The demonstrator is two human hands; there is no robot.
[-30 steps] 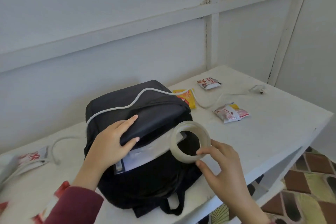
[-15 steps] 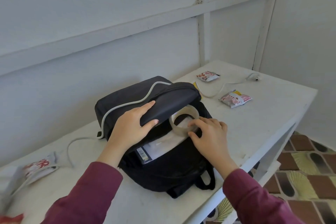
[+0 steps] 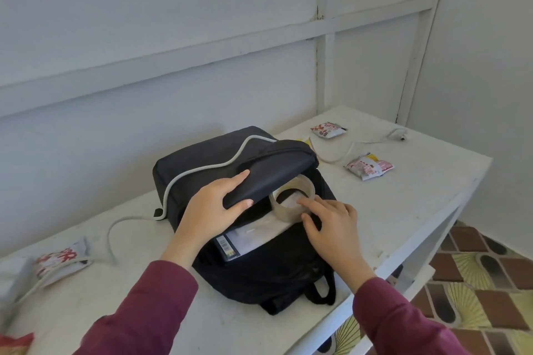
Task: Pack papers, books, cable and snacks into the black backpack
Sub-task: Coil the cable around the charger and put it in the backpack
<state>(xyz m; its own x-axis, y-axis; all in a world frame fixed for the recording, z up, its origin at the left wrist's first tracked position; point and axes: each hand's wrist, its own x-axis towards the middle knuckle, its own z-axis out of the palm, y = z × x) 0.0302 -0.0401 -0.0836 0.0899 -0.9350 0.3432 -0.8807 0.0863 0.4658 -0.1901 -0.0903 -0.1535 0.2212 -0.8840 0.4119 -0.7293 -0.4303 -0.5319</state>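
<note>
Left hand (image 3: pixel 213 210) grips the flap (image 3: pixel 277 170) of the black backpack (image 3: pixel 274 268) open, right hand (image 3: pixel 331 228) pinches a tape roll (image 3: pixel 281 212) resting on the papers (image 3: pixel 259 232) inside; next, I'd say, release it and gather the cable (image 3: pixel 207 170) draped over the top.

1. From where I stand this is a plain corner of a house, a lived-in room rather than a shop, lab or office. Which room it is I can't tell.
2. The wall (image 3: pixel 173 23) is flat white-painted board, crossed by a horizontal rail (image 3: pixel 202 47) and an upright batten (image 3: pixel 321 72), with the paint cracked at the joints.
3. A white-painted table (image 3: pixel 418 196) stands pushed into the corner, its top scuffed and marked.
4. The floor (image 3: pixel 476 282) is patterned tile in brown brick shapes and yellow fans.
5. Everyday personal things sit on the table: a black backpack (image 3: pixel 274 274), a white cable (image 3: pixel 202 173) draped over it, and small snack packets (image 3: pixel 369 166) scattered about.
</note>
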